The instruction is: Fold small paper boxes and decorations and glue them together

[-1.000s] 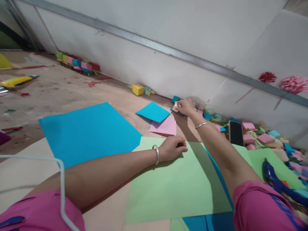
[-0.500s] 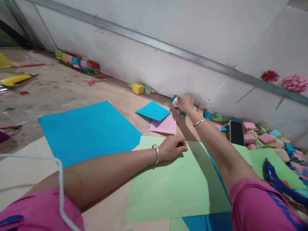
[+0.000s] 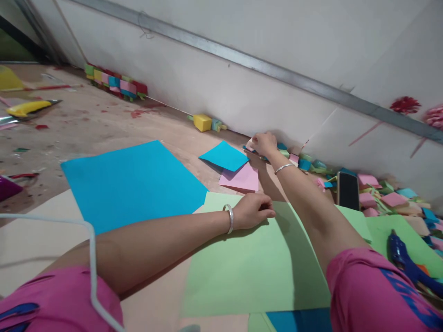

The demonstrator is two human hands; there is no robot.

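Note:
My left hand (image 3: 254,210), a silver bangle at its wrist, rests with fingers curled on a light green paper sheet (image 3: 238,263). Nothing shows in it. Farther off, by the foot of the wall, my right hand (image 3: 266,144) has its fingers closed at a small pale pink paper piece (image 3: 249,145); its fingertips are partly hidden. Between the hands lie a small blue paper (image 3: 224,156) and a pink paper (image 3: 239,177) partly under it. A large blue sheet (image 3: 131,184) spreads to the left.
Many small folded paper pieces (image 3: 394,199) lie along the wall at right, near a phone (image 3: 348,190) and a blue glue gun (image 3: 401,253). A yellow paper box (image 3: 202,122) stands by the wall. At left is a yellow cutter (image 3: 29,109). A white cable (image 3: 92,258) crosses in front.
The view has shifted slightly. My right hand has moved a little to the left along the wall, at the pale pink piece. My left hand stays on the green sheet.

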